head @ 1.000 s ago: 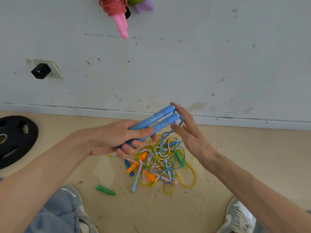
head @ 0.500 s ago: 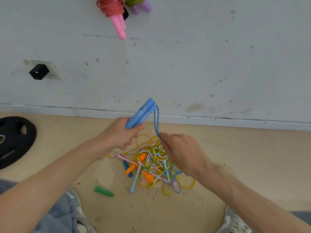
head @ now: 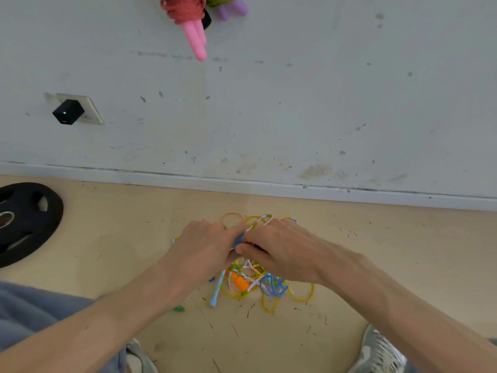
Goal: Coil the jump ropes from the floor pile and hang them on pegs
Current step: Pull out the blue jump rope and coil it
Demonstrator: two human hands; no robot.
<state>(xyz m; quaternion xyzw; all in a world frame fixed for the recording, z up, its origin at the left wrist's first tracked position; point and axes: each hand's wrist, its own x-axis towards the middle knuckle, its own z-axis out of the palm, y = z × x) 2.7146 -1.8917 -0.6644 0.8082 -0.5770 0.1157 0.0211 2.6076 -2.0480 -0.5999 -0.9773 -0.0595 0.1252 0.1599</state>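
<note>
Both hands meet low over the tangled pile of jump ropes [head: 250,281] on the floor. My left hand [head: 201,246] grips the blue handles [head: 238,240], of which only a sliver shows between the hands. My right hand [head: 277,249] is curled against them, thumb pressed in; the blue cord [head: 271,285] hangs in loops below its wrist. The pile holds yellow, beaded and light blue ropes with orange handles [head: 238,281]. Coiled pink [head: 188,14] and green-purple [head: 228,5] ropes hang on the wall above.
A black weight plate [head: 27,219] lies on the floor at the left. A wall socket with a black plug [head: 68,111] sits above it. A loose green handle [head: 178,308] peeks out under my left forearm. My shoes [head: 382,354] frame the bottom.
Both hands have dropped from chest height down onto the pile. The blue handles, held up and visible before, are now almost hidden between the hands.
</note>
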